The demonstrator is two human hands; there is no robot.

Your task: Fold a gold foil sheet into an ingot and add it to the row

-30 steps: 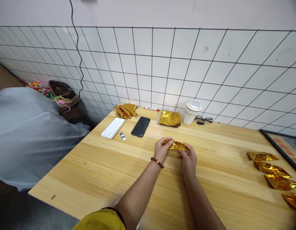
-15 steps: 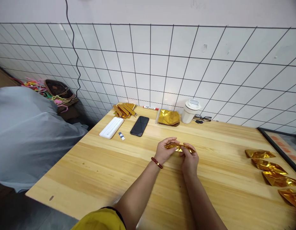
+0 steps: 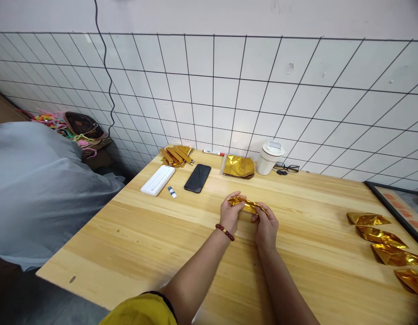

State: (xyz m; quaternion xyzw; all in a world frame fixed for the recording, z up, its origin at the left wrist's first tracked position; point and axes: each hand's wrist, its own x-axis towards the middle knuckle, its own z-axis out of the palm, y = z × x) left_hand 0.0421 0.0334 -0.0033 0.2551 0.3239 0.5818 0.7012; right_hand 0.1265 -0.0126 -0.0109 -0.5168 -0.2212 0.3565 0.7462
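A narrow folded piece of shiny gold foil paper [image 3: 250,207] is held above the wooden table [image 3: 181,253]. My left hand [image 3: 230,214], with a dark red bead bracelet at its wrist, grips the left end, thumb on the near face. The right end is pinched by my right hand [image 3: 267,225]. Some of the fingers behind the foil are hidden. Several pointed gold foil pieces [image 3: 369,219] lie in a column at the right side of the table.
Toward the wall are a stack of gold foil sheets [image 3: 238,166], a white cup [image 3: 268,158], glasses [image 3: 288,168], a marker [image 3: 213,153] and gold strips [image 3: 176,155]. A phone [image 3: 197,178], a white box [image 3: 158,180] and a small tube [image 3: 172,192] lie left. Grey cloth [image 3: 43,189] stands beyond the left edge.
The foil piece has tilted, its left end now higher and its right end lower. My left hand has turned more upright, and my right hand has shifted slightly left.
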